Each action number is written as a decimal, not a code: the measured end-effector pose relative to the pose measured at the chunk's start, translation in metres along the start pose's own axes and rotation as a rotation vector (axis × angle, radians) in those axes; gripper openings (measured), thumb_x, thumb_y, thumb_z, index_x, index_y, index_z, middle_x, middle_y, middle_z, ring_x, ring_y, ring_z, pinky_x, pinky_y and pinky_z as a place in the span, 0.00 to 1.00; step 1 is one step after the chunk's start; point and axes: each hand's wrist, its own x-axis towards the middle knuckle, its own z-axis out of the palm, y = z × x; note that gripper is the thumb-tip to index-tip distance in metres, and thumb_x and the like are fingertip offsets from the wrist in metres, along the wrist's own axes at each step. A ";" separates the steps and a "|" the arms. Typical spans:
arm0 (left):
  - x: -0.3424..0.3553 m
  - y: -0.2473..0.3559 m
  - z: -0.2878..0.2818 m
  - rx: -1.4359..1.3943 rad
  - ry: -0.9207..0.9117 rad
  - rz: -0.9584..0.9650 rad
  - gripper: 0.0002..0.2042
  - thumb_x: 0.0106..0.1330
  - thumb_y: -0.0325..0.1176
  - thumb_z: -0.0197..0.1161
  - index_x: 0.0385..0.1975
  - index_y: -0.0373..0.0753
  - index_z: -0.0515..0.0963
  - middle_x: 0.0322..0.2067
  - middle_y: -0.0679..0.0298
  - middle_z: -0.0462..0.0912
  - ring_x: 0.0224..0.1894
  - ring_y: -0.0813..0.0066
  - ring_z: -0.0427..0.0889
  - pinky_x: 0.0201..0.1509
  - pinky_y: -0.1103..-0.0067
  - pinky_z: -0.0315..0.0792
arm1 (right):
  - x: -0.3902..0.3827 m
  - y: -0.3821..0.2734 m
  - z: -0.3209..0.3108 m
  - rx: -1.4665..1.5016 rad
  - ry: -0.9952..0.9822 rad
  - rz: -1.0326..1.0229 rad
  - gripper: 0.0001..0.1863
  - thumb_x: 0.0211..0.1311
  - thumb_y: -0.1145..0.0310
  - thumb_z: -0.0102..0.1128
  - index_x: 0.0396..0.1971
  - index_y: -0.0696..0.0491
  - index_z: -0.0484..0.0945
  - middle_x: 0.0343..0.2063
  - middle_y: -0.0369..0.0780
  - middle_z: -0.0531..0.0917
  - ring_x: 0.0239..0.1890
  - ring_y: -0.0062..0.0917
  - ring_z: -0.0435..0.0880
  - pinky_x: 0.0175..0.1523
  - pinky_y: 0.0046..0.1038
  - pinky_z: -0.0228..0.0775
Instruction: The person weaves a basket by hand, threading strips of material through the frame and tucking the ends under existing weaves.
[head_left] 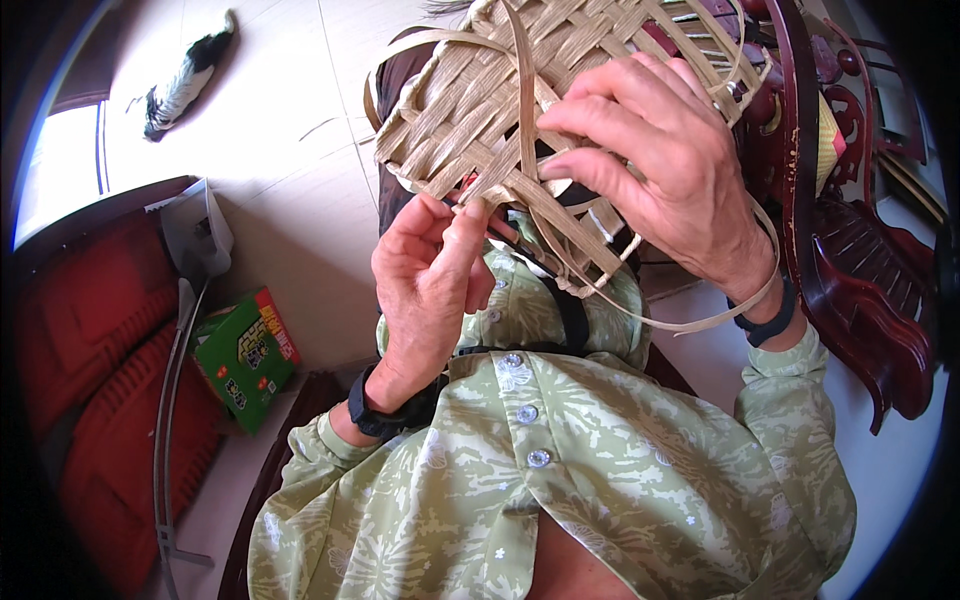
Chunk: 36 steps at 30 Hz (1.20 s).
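A flat woven piece of tan, straw-like strips [470,105], perhaps part of a basket, is tilted in front of me with several loose strip ends. My left hand [425,270] is closed in a pinch on a strip at its near left edge. My right hand [665,160] hovers over the right part of the weave, thumb and forefinger apart beside an upright loose strip [525,90]. One long strip [700,325] curves down below the right wrist. Something small and red shows by the left fingertips, mostly hidden.
Carved dark-red wooden furniture [800,190] stands close on the right. At the left are a red cushioned seat [110,300], a grey long-handled dustpan [195,230] and a green box [240,360]. A black-and-white animal, like a cat [188,80], lies on the tiled floor [280,70].
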 end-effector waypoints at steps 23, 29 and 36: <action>-0.006 -0.003 -0.004 -0.018 -0.058 0.040 0.08 0.74 0.33 0.53 0.36 0.36 0.70 0.26 0.55 0.83 0.09 0.83 0.66 0.16 0.87 0.61 | 0.034 0.119 -0.083 0.322 0.886 0.487 0.12 0.55 0.68 0.64 0.27 0.64 0.77 0.15 0.35 0.75 0.15 0.19 0.66 0.20 0.25 0.60; -0.005 -0.004 -0.004 -0.017 -0.065 0.047 0.08 0.74 0.33 0.54 0.36 0.35 0.69 0.27 0.55 0.83 0.09 0.84 0.66 0.15 0.87 0.60 | 0.013 0.108 -0.069 -0.513 0.586 0.605 0.06 0.58 0.71 0.64 0.30 0.59 0.79 0.17 0.35 0.78 0.18 0.15 0.72 0.25 0.20 0.62; -0.004 -0.007 -0.003 0.012 -0.036 0.052 0.07 0.73 0.33 0.55 0.36 0.35 0.70 0.29 0.57 0.84 0.10 0.85 0.66 0.14 0.88 0.58 | 0.010 -0.002 -0.006 0.073 -0.074 -0.102 0.11 0.45 0.71 0.70 0.31 0.53 0.82 0.35 0.36 0.78 0.41 0.31 0.76 0.47 0.32 0.69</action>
